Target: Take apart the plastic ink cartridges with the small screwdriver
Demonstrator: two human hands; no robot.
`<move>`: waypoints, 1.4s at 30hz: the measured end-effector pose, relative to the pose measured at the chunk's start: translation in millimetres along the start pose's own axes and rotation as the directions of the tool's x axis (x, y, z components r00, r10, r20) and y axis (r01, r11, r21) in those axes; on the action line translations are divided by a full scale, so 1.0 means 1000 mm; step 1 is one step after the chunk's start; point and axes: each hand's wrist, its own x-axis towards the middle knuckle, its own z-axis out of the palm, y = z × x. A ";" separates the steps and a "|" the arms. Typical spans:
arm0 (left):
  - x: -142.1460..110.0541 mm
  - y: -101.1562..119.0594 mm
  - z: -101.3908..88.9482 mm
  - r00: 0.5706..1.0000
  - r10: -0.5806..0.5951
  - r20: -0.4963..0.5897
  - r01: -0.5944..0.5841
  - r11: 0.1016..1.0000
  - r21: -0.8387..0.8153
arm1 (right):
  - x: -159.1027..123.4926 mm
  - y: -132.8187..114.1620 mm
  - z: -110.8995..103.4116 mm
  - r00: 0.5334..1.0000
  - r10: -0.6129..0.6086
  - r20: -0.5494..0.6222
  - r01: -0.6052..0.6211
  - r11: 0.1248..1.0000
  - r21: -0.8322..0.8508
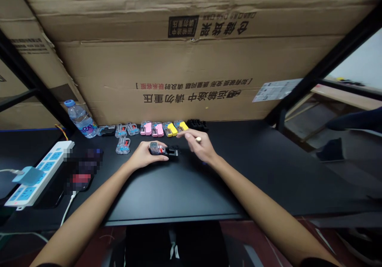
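My left hand grips a small clear-cased gadget with a red spot inside and a black piece at its right end. My right hand is just right of it, fingers curled around a thin tool whose pale round end shows. The rest of that tool is mostly hidden, so its kind is unclear. Behind my hands stands a row of similar gadgets: clear ones, pink ones and yellow ones. Black parts lie at the row's right end. Another clear gadget lies in front of the row.
A water bottle stands at the back left. A power strip with a blue plug and a phone on a white cable lie left on the black table. Cardboard walls the back; dark frame posts flank it.
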 end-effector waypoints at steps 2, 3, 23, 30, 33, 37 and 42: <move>0.000 -0.001 0.001 0.999 -0.006 0.033 0.004 0.999 0.046 | 0.000 -0.001 0.000 0.997 0.082 0.006 -0.082 0.986 0.149; 0.000 -0.001 0.001 0.999 -0.011 0.050 0.008 0.998 0.063 | -0.001 -0.003 0.002 0.992 0.126 0.024 -0.128 0.970 0.207; 0.004 -0.007 0.008 0.994 -0.083 0.072 0.083 0.997 -0.001 | -0.005 -0.010 0.036 0.883 0.460 0.097 -0.455 0.783 0.424; 0.002 -0.005 0.007 0.998 -0.045 0.041 0.042 0.997 0.064 | -0.005 -0.008 0.041 0.878 0.475 0.058 -0.448 0.775 0.446; 0.002 -0.005 0.006 0.998 -0.020 0.051 0.015 0.996 0.093 | -0.005 -0.006 0.041 0.880 0.472 0.058 -0.448 0.783 0.432; 0.003 -0.004 0.004 0.996 -0.002 0.086 -0.010 0.991 0.134 | -0.004 -0.005 0.041 0.882 0.467 0.060 -0.445 0.787 0.428; 0.004 0.000 0.002 0.995 0.009 0.096 -0.029 0.977 0.210 | -0.004 -0.006 0.041 0.886 0.460 0.056 -0.441 0.800 0.408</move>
